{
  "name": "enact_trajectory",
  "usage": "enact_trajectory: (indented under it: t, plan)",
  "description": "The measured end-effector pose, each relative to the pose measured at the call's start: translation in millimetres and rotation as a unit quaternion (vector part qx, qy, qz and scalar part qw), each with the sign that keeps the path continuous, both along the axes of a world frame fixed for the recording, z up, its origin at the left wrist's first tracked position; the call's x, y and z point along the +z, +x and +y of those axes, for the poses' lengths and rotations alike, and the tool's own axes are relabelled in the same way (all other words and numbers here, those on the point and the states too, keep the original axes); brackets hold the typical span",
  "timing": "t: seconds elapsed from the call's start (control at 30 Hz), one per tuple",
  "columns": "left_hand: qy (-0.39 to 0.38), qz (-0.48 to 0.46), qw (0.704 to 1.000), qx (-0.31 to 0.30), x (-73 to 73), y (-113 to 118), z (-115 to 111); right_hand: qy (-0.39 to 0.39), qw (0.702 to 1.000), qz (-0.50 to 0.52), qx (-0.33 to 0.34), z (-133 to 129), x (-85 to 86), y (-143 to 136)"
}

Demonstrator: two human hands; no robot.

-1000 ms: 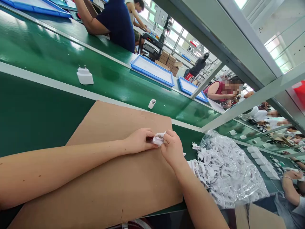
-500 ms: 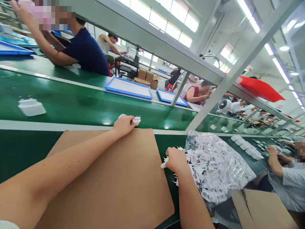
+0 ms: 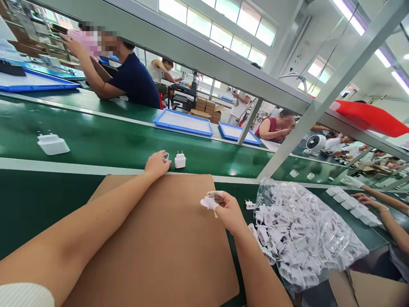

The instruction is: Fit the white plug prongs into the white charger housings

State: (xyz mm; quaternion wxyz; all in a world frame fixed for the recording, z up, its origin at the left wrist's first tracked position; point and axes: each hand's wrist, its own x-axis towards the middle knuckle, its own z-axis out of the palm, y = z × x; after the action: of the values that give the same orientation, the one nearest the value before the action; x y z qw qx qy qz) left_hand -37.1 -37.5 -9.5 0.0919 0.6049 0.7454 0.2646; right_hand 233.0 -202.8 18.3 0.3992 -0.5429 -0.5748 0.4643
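The small white plastic piece (image 3: 208, 202), held by the right hand (image 3: 227, 211) above the flat brown cardboard sheet (image 3: 153, 238), should be pinched lightly by its sides; its free end is pointed left, long axis roughly crosswise. By the left hand (image 3: 156, 164), a white open-ended piece (image 3: 165, 157) is touched on the glossy green belt (image 3: 121, 140); whether gripped cannot be told

Left grip (image 3: 156, 165) at white casing (image 3: 165, 157) on green belt (image 3: 105, 143); right grip (image 3: 229, 212) pinching small piece (image 3: 207, 203).
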Motion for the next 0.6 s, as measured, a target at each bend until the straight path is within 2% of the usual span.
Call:
enact_trajectory:
  t: [0.1, 0.2, 0.27, 0.3, 0.33, 0.43, 0.53, 0.6]
  plan:
    - [0.003, -0.021, 1.000, 0.005, 9.5, -10, -5, -0.052, 0.992, 0.113, -0.002, -1, 3.0, -6]
    - [0.038, -0.042, 0.998, -0.007, 17.3, -8, -30, -0.058, 0.980, 0.192, -0.017, 0, 5.0, -6]
    - [0.067, -0.087, 0.991, -0.075, 17.7, 0, -59, -0.063, 0.973, 0.221, -0.024, 1, 3.2, -5]
    - [0.074, -0.115, 0.982, -0.128, 16.0, 7, -77, -0.064, 0.971, 0.228, -0.026, 1, 1.5, -5]
    - [0.071, -0.144, 0.968, -0.191, 13.2, 14, -95, -0.062, 0.970, 0.232, -0.030, 1, -0.5, -6]
    - [0.034, -0.177, 0.933, -0.311, 0.2, 34, -145, -0.051, 0.970, 0.233, -0.037, 2, -5.9, -9]
    - [0.001, -0.196, 0.902, -0.384, -12.7, 46, -172, -0.055, 0.978, 0.198, -0.038, 0, -6.3, -12]
    - [-0.008, -0.212, 0.895, -0.392, -18.7, 47, -176, -0.047, 0.989, 0.135, -0.029, -2, -4.2, -12]
